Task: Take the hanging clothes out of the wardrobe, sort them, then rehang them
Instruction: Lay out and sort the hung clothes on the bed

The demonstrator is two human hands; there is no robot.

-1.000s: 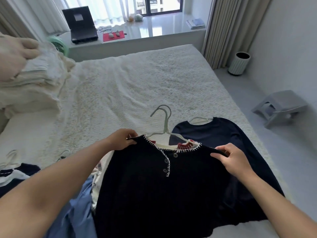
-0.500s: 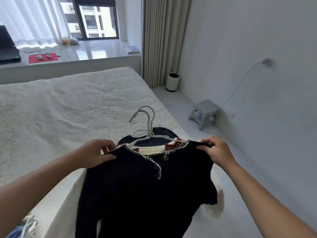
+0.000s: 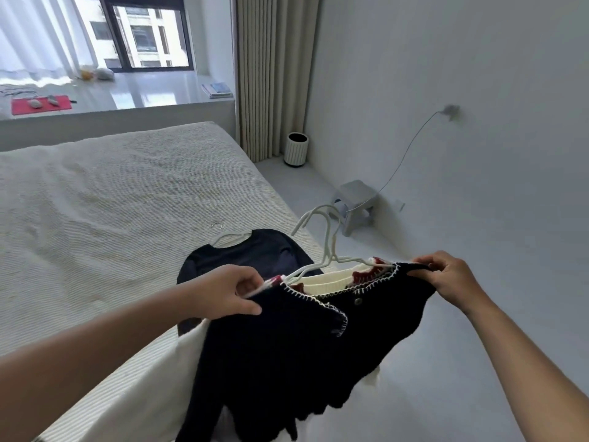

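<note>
Left hand pinches the left shoulder of the black knit cardigan, thumb on top and fingers curled under; right hand pinches the right shoulder the same way, and the garment hangs between them in the air off the near corner of the bed. Inside its white-stitched neckline sits a cream ribbed garment with dark red trim, and pale plastic hangers curve up out of the collar. From the left: a red mat on the glossy window ledge, the bed's ribbed cream cover, and a navy top lying flat on it on its own white hanger. Further right, pleated beige curtains, a fluted white bin with a dark rim, contents unseen, then a grey plastic step stool by the wall.
</note>
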